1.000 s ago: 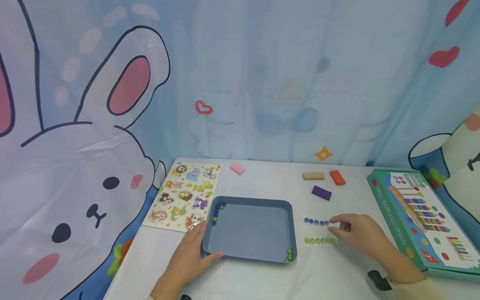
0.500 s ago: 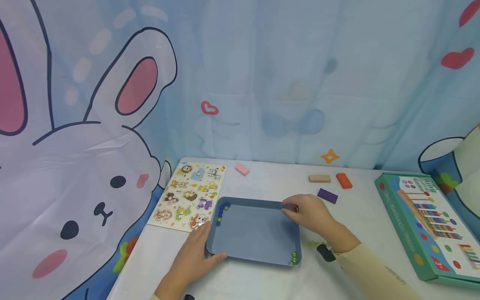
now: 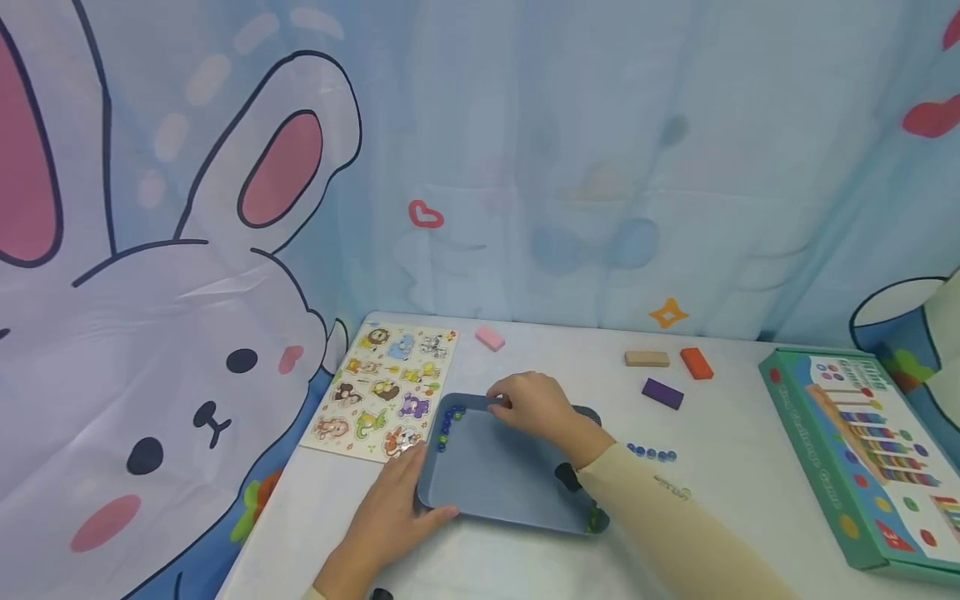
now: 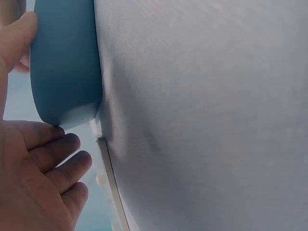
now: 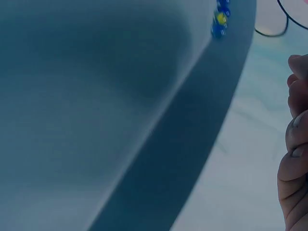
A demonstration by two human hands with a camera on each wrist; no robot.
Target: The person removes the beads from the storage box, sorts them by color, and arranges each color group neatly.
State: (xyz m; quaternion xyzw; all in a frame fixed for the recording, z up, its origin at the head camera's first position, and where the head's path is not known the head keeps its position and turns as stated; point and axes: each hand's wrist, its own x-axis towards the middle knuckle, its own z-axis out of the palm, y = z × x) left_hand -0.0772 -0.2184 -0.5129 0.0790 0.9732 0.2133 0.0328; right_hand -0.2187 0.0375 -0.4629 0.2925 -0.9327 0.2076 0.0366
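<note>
A blue-grey tray lies on the white tabletop. My left hand rests at its near left corner, thumb on the front rim and fingers fairly straight, as the left wrist view also shows at the tray wall. Over the tray's back edge, my right hand has thumb and forefinger together, seemingly pinching a blue marble that the fingers hide. Blue and green marbles line the tray's left back corner, left of that hand. Green marbles sit in the near right corner, partly behind my right sleeve.
Right of the tray lie a row of blue marbles and, half covered by the sleeve, green marbles. Behind them are purple, wooden and orange blocks. An animal puzzle board lies left, a game box right.
My right hand has moved left from the end of the blue marble row, across the tray's right side, to its back edge. The left hand has stayed at the tray's corner.
</note>
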